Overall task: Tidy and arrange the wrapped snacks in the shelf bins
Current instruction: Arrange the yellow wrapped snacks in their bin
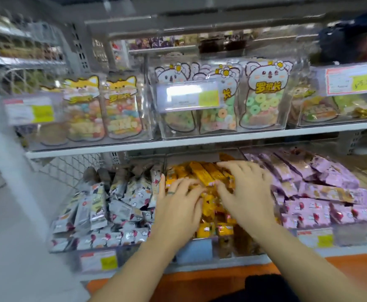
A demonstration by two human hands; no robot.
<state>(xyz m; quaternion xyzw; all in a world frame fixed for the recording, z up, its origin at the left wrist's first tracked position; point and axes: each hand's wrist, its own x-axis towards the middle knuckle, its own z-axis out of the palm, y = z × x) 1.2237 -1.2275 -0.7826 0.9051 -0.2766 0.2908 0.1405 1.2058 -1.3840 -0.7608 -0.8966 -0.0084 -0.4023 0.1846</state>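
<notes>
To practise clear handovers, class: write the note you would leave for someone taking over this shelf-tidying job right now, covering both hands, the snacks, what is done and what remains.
Left hand: open, fingers spread on the yellow snacks in the middle bin.
Right hand: open, also resting on that pile.
Done: yellow packs at the back lie side by side; purple snacks to the right are mostly in rows.
Left: the front yellow packs are jumbled, and the silver snacks to the left are a loose heap, probably next.
</notes>
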